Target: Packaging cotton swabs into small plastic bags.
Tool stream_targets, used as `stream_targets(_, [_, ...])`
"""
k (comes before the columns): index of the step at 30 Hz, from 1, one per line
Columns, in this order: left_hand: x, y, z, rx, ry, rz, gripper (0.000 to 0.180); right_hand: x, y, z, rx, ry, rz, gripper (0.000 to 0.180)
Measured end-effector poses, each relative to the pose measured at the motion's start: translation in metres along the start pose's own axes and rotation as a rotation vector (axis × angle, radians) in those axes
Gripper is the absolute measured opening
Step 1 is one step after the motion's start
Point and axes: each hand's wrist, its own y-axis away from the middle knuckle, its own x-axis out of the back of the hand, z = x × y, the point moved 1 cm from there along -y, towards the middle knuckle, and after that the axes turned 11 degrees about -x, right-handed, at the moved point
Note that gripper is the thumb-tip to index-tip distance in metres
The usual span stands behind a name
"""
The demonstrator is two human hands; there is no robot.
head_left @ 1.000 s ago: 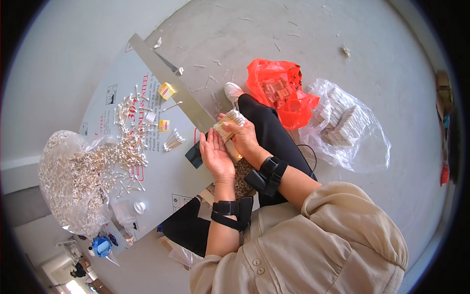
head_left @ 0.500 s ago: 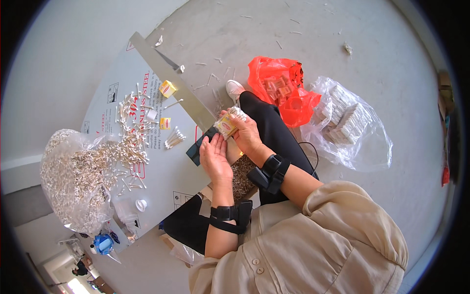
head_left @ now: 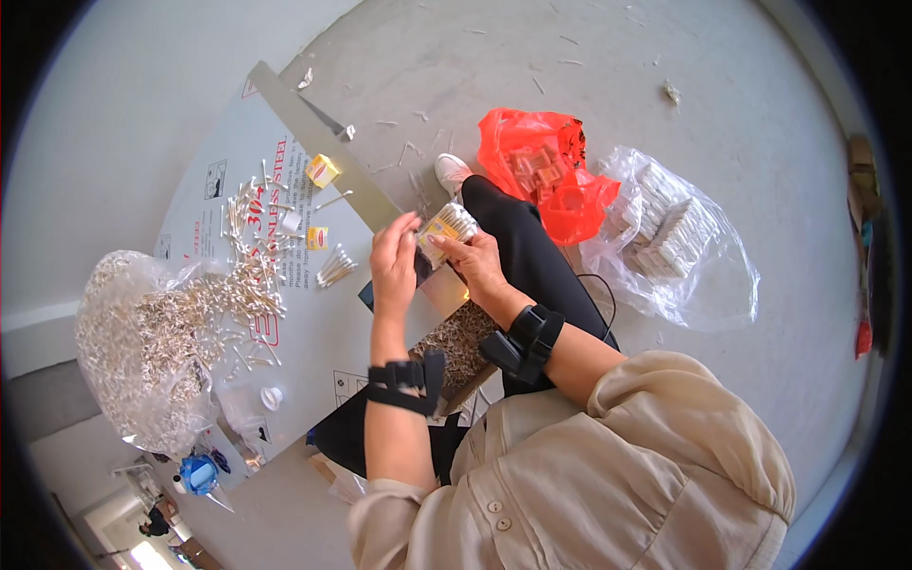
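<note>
My right hand (head_left: 480, 267) grips a clear pack of cotton swabs (head_left: 450, 224) with a yellow label, their white tips facing up and away. Just left of the pack is my left hand (head_left: 391, 261), raised, its fingers loosely bent and slightly blurred; nothing shows in it. Below the hands, a cardboard box (head_left: 465, 388) full of loose swabs stands by my lap. On the metal-topped table to the left lie a pile of loose swabs (head_left: 249, 285), a small fanned bundle of swabs (head_left: 335, 266) and two yellow-labelled pieces, a larger one (head_left: 322, 171) and a smaller one (head_left: 317, 237).
A big clear bag of swabs (head_left: 142, 351) slumps on the table's left end, near a white lid (head_left: 272, 398). On the floor to the right are a red plastic bag (head_left: 541, 171) with small packs and a clear bag of white packs (head_left: 679, 228). Stray swabs litter the floor.
My left hand has drawn up and left, off the underside of the pack, and turned. The right hand keeps hold of the pack, which has tilted so more tips show.
</note>
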Motion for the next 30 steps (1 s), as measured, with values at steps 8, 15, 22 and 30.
stream_targets(8, [-0.002,-0.040,-0.018,0.007,-0.320,-0.517,0.018,0.007,-0.010,0.010,0.095,0.275,0.068,0.015])
stream_targets(15, [0.012,-0.031,-0.023,-0.063,-0.304,-0.468,0.014,0.002,-0.007,0.018,0.177,0.343,0.081,0.020])
stream_targets(22, [0.019,-0.028,-0.026,-0.142,-0.323,-0.504,0.012,-0.001,-0.004,0.007,0.136,0.332,0.019,0.019])
stream_targets(30, [0.013,-0.011,-0.014,-0.166,-0.420,-0.428,0.015,0.003,-0.017,0.003,0.077,0.213,-0.068,0.014])
